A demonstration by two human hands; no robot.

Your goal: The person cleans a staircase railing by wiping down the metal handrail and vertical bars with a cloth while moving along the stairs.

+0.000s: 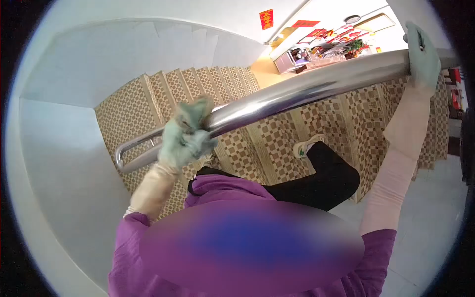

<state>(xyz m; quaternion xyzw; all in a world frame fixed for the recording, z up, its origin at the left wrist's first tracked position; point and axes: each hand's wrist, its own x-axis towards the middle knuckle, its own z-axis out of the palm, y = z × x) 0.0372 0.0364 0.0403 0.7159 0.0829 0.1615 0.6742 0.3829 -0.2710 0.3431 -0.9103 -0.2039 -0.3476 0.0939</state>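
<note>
A shiny metal handrail runs from the lower left to the upper right, with a looped end at the left. Near that looped end my left hand, in a pale green glove, is closed around the rail; its fingers are slightly blurred. My right hand, gloved the same way, grips the rail far up at the right. Light sleeve covers reach over both forearms.
Stairs with brown checkered treads curve below and beyond the rail. My foot is on a step. A white wall stands at the left. Past the rail, a room holds a cabinet, a plant and red paper decorations.
</note>
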